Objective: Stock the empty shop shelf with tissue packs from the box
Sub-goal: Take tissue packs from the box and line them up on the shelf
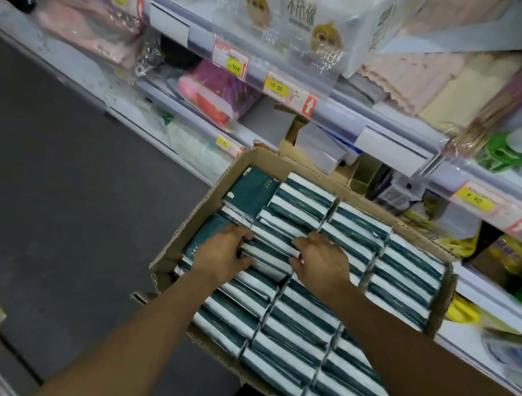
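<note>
Shop shelves behind; cardboard box below, full of tissue packs on edge, long axes across the rows. Left hand and right hand fingers curled, gripping one bundle from both ends.

My way into the box is open from above; its tissue packs sit tight, no gaps between rows. At twelve o'clock, shelf edges overhang crowded goods. At nine o'clock, the floor lies free.
</note>
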`<state>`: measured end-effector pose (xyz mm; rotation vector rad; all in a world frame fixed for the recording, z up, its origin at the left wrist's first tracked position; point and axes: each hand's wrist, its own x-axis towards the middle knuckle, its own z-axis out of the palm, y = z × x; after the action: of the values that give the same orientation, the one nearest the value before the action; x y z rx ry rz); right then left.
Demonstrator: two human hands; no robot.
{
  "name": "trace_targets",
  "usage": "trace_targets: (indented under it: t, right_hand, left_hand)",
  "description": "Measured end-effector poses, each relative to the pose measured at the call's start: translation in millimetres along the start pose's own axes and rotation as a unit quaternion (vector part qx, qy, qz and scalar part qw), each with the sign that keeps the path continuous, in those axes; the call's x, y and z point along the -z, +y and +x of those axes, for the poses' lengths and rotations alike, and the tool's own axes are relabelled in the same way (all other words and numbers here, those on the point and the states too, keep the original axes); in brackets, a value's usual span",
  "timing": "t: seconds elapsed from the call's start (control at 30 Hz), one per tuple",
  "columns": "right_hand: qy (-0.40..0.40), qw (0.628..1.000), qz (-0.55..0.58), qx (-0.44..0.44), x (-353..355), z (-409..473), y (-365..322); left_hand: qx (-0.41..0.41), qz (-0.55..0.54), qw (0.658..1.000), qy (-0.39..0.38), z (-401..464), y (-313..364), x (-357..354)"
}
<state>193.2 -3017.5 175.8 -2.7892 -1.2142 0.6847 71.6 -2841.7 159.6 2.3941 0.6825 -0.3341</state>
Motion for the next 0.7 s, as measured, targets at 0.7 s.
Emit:
trace_targets:
  t: [0.7]
  right_hand:
    - [0.146,0.917,0.365,-0.063,88.1,-53.9,28.0]
  left_hand:
    - [0.073,-0.362,0.926,0.076,-48.1,60.0,82.6]
